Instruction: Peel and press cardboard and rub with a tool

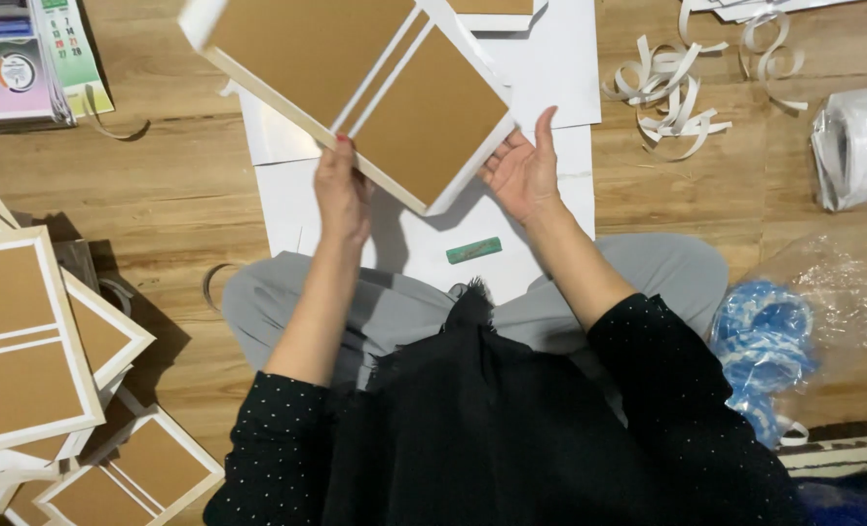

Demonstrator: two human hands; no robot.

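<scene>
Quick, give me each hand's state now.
Left hand: closed on the brown board edge.
Right hand: open, supporting the board's lower corner.

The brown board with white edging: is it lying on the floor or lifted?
Lifted. The board is held tilted above the white sheets, left hand gripping its edge, right hand under its corner.

A flat brown cardboard cover point(356, 88) edged in white, with two thin white strips running across its middle, dividing it into two brown panels. It is held up off the floor, tilted and turned at an angle, above white paper sheets point(550, 78), one corner pointing down.
</scene>
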